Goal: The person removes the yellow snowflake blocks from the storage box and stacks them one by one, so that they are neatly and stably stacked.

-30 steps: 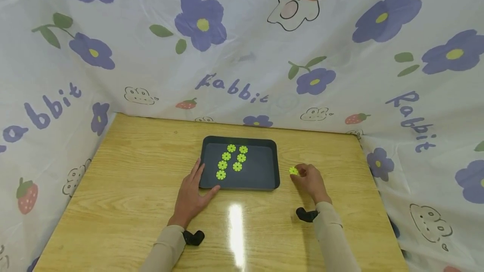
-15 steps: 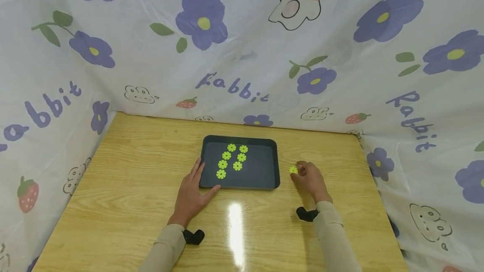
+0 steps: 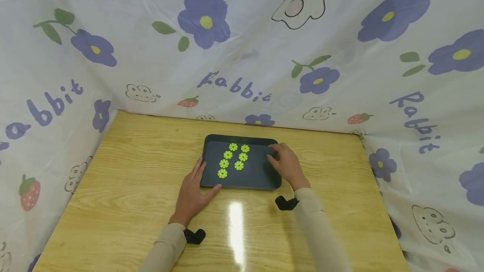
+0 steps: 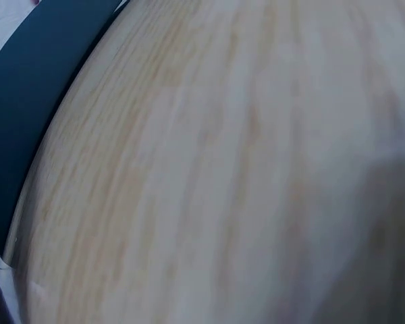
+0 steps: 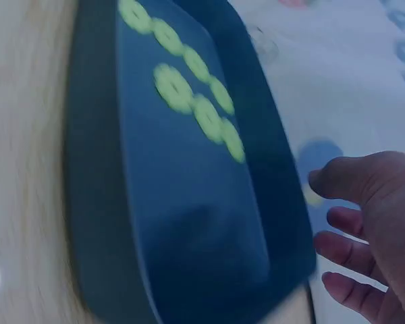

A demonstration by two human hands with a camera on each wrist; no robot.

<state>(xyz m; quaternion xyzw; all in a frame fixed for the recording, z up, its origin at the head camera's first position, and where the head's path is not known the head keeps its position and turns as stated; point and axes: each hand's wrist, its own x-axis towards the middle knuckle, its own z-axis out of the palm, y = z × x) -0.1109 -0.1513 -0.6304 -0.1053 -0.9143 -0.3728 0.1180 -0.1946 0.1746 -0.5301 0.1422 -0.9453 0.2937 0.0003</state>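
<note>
A dark grey rectangular tray (image 3: 261, 175) lies on the table with several yellow-green notched discs (image 3: 228, 155) in two slanting rows. My left hand (image 3: 190, 196) rests with straightened fingers along the tray's left side, its thumb by the front-left corner. Over the tray's right wall hovers my right hand (image 3: 289, 165), thumb and forefinger bent toward each other with a gap between the tips. In the right wrist view, that hand (image 5: 385, 223) hangs beside the tray (image 5: 182, 202), fingers apart. I cannot tell whether it carries a disc.
The wooden table (image 3: 143, 167) runs back to a hanging cloth (image 3: 242, 53) printed with flowers and rabbits, which also encloses both sides. A black wrist camera (image 3: 194, 236) sits on the left wrist, another (image 3: 285, 202) on the right.
My right hand has moved left from the table beside the tray to over its right wall. The disc formerly at its fingertips no longer shows. The left hand stays put.
</note>
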